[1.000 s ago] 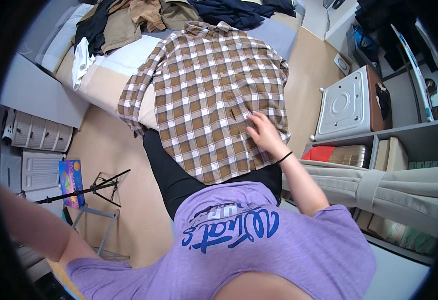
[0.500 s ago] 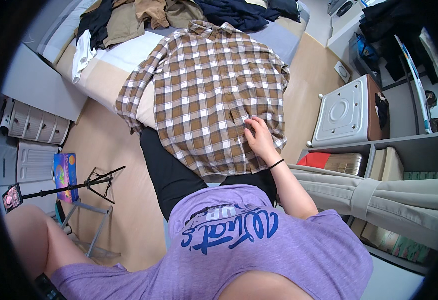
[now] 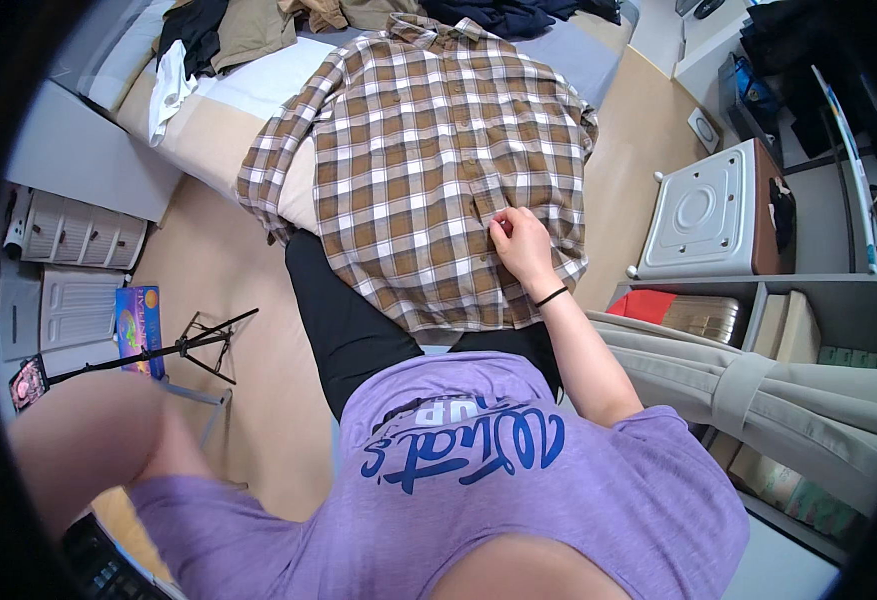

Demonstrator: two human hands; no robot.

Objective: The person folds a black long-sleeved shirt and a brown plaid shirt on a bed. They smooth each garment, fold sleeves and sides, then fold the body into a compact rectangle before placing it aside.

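A brown, white and dark plaid button-up shirt (image 3: 389,180) lies front up, its collar at the far end on the bed and its hem over my black-trousered legs. One sleeve hangs at the left. My right hand (image 3: 524,245), with a black band at the wrist, is at the lower part of the shirt's button front. Its fingers are curled together; whether cloth or a button is between them is hidden. My left arm (image 3: 89,440) bends out to the lower left, and its hand is outside the picture.
Beyond the shirt, the bed (image 3: 224,130) holds dark and tan clothes (image 3: 259,35) and a white garment (image 3: 171,90). A black tripod (image 3: 199,340) with a phone stands left. At right are a white-and-brown box (image 3: 704,215), a shelf (image 3: 829,292) and a tied curtain (image 3: 659,365).
My right hand's fingers have gone from spread on the shirt to curled together. The whole view has shifted slightly. My left forearm has moved a little.
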